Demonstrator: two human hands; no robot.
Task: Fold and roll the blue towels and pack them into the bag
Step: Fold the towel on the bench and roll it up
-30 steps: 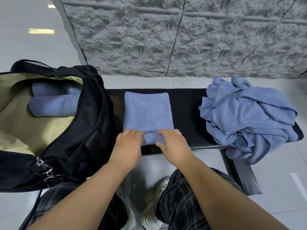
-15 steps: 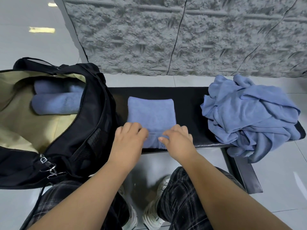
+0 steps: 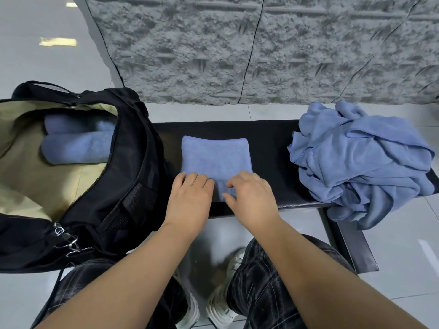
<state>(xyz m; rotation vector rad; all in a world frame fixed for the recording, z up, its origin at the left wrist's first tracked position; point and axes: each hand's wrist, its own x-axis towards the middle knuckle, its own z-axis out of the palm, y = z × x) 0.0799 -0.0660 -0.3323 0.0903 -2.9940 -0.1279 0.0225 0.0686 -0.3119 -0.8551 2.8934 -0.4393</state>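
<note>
A folded blue towel [image 3: 215, 157] lies flat on the black bench [image 3: 273, 162], its near end turned up into a small roll. My left hand [image 3: 190, 198] and my right hand [image 3: 249, 198] sit side by side on that roll, fingers curled over it. An open black bag [image 3: 133, 186] with a tan lining stands at the left. Inside it lie rolled blue towels [image 3: 76, 148]. A heap of loose blue towels [image 3: 361, 160] rests on the bench's right end.
A rough grey stone wall [image 3: 237, 51] rises behind the bench. Pale tiled floor surrounds it. My knees in dark plaid trousers [image 3: 268, 281] and white shoes [image 3: 221, 305] are below the bench's front edge. A bench leg [image 3: 351, 243] stands at the right.
Both hands have moved away from me along the towel, rolling its near end forward. The flat part of the towel is shorter than before.
</note>
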